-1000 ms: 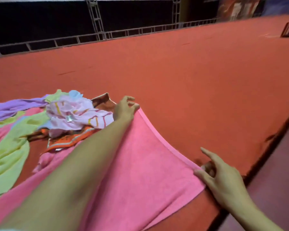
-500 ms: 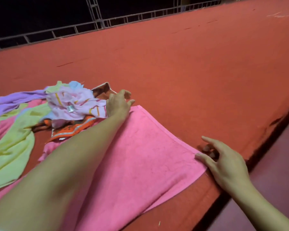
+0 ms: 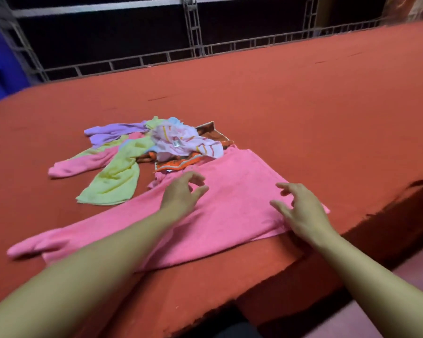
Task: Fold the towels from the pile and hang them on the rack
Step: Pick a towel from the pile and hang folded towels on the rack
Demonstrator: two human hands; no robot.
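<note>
I am hovering my right hand (image 3: 300, 211) and left hand (image 3: 181, 193), both loosely spread and holding nothing, over the pink towel (image 3: 230, 215) lying flat beneath them on the bench (image 3: 303, 106), and I judge smoothing outward should come before folding, with the pile (image 3: 156, 147) just beyond.

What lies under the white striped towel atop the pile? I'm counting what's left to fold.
Under the white striped towel show an orange patterned cloth, a brown one and a yellow-green towel. Anything deeper beneath it is covered.
</note>
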